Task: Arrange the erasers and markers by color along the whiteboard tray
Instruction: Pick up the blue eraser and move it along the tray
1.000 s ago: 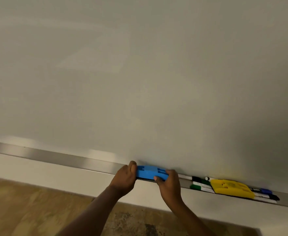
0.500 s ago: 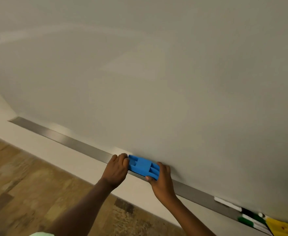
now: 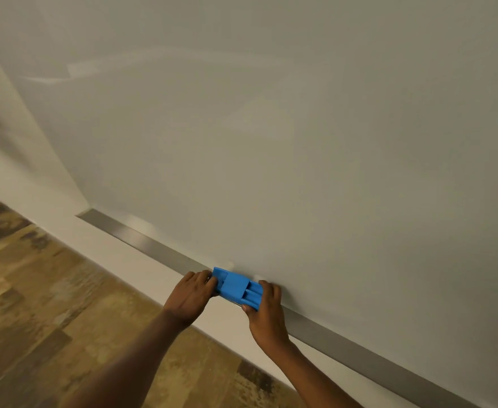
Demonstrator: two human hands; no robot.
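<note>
Surface: whiteboard (image 3: 300, 142), pale grey, wide, unmarked apart from faint smears of reflected light near the upper left.
Tray: whiteboard tray (image 3: 141, 241), a brushed metal strip along the board's lower edge, running diagonally from left of centre down to the lower right corner; left end visible, bare metal on both sides of the hands.
Wall: white wall (image 3: 21, 160) left of and below the board.
Floor: wooden floor (image 3: 50, 304), planks in mixed brown and tan, blurred at the left.
Erasers counted: one, the blue eraser (image 3: 237, 288), ribbed plastic back facing the camera.
Markers counted: none in view.
Hands counted: two, both bare, forearms entering from the bottom edge.
Eraser position: on the tray, against the foot of the board, between the two hands.
Left hand: left hand (image 3: 190, 295), fingers curled over the eraser's left end, gripping it.
Right hand: right hand (image 3: 266, 312), fingers over the top and thumb under the eraser's right end, gripping it.
Contact: both hands touching the eraser; eraser lying along the tray line.
</note>
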